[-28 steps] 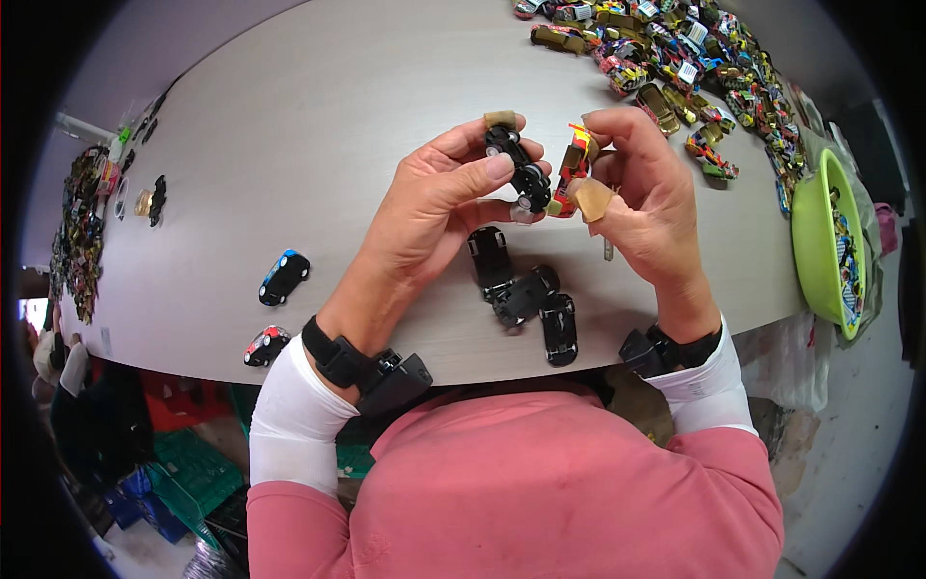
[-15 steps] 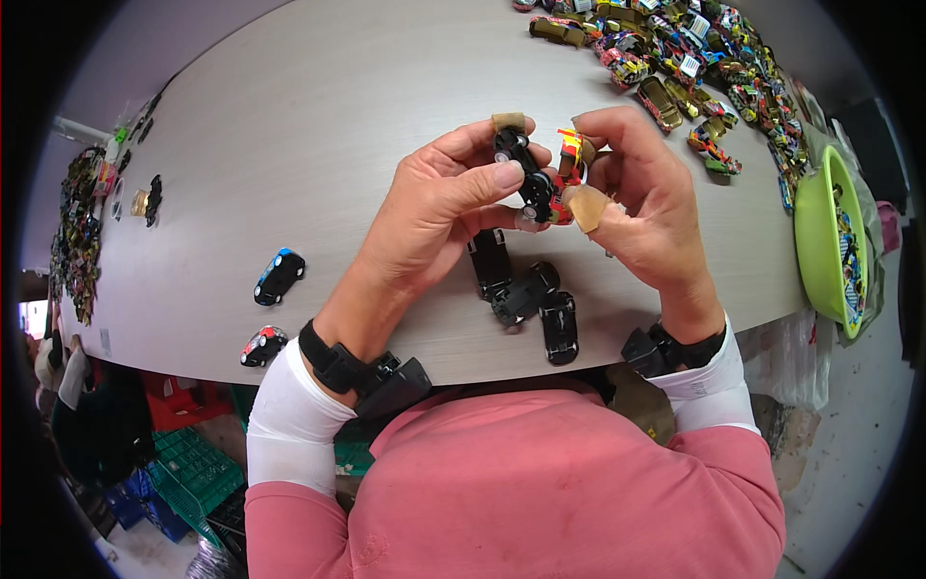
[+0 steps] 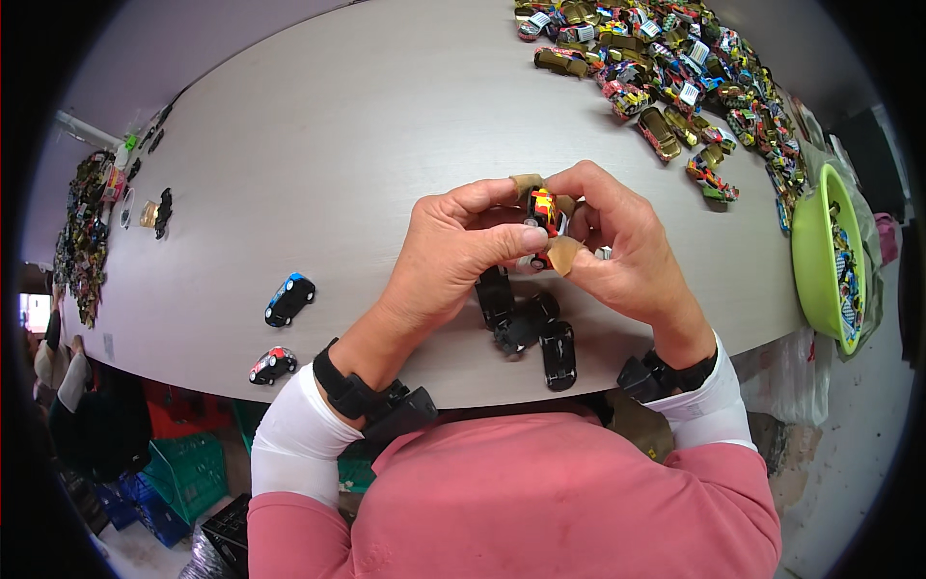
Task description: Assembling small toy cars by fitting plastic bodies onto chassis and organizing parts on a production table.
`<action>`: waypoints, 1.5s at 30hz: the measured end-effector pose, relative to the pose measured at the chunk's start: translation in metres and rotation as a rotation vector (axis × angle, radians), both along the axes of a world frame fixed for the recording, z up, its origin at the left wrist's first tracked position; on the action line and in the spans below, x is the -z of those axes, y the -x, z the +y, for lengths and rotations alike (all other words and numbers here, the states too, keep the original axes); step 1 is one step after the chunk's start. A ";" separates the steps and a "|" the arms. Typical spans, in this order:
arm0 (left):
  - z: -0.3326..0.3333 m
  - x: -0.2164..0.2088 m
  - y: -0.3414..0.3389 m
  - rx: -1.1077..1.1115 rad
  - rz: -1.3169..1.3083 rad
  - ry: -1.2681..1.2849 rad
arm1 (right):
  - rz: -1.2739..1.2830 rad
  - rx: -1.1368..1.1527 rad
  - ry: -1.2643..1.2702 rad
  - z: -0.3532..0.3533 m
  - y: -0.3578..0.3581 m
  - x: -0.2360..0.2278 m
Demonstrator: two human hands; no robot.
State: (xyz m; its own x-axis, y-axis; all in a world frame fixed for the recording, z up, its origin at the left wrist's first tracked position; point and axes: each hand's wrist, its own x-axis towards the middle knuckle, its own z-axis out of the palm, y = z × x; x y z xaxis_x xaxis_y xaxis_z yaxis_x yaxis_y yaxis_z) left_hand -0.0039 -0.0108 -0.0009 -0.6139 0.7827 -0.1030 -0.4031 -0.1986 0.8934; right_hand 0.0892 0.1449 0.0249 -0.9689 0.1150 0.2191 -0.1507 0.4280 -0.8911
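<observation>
A worker in a pink top (image 3: 559, 492) and white sleeves (image 3: 299, 434) holds a small red-and-yellow toy car (image 3: 543, 205) above a pale desk (image 3: 318, 154). The left grip (image 3: 444, 241) grasps the car from its left side, thumb bent toward the index finger; the right grip (image 3: 627, 246) pinches it from the other, so the car sits between both sets of fingertips, partly hidden by them. A tan wrap (image 3: 565, 256) covers the right thumb. Just below the left grip, toward the worker, black toy-car pieces (image 3: 558, 357) lie clustered on the desk. Well to the left of the grip, a blue-and-black toy car (image 3: 290, 299) rests near a red-and-black toy car (image 3: 274, 365) by the desk's near edge. Beyond the right grip, a heap of multicolored toy-car shells (image 3: 661, 135) spreads across the far right of the desk. Farther right of the grip, a lime-green basin (image 3: 810, 270) holds more colorful pieces. At far left, another heap (image 3: 82, 232) is too small to make out in detail.
</observation>
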 end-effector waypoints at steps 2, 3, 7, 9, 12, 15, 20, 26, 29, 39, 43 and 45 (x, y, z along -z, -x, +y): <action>0.001 -0.001 -0.001 0.015 0.021 -0.008 | 0.011 0.002 0.006 0.001 0.000 0.002; 0.001 -0.002 -0.001 0.025 0.045 -0.013 | 0.023 -0.001 0.015 0.001 0.000 0.003; 0.000 0.000 -0.003 0.032 0.088 -0.033 | -0.037 -0.019 -0.071 0.001 -0.003 -0.009; 0.000 0.002 -0.004 0.021 0.213 -0.035 | 0.060 -0.031 -0.072 0.001 -0.002 -0.004; 0.004 -0.001 -0.010 -0.041 0.494 0.026 | 0.120 0.024 -0.076 0.001 -0.001 0.002; 0.006 0.004 -0.011 -0.076 0.616 0.049 | 0.085 0.021 0.004 0.007 0.002 0.010; 0.003 -0.006 -0.004 0.026 0.166 -0.006 | 0.165 -0.053 0.218 0.004 0.002 0.013; -0.003 -0.008 0.003 0.135 0.024 0.042 | 0.085 -0.150 0.439 0.012 0.002 0.005; -0.002 -0.004 -0.001 0.135 0.123 0.080 | -0.037 -0.154 0.579 0.018 0.002 0.005; 0.001 -0.008 -0.010 0.123 0.444 0.321 | -0.006 -0.011 0.058 0.009 0.001 0.019; 0.005 -0.006 -0.011 0.017 0.519 0.266 | -0.112 0.081 0.201 0.004 0.003 0.019; 0.008 -0.006 -0.012 -0.245 0.238 0.049 | -0.147 0.085 0.351 -0.001 0.006 0.016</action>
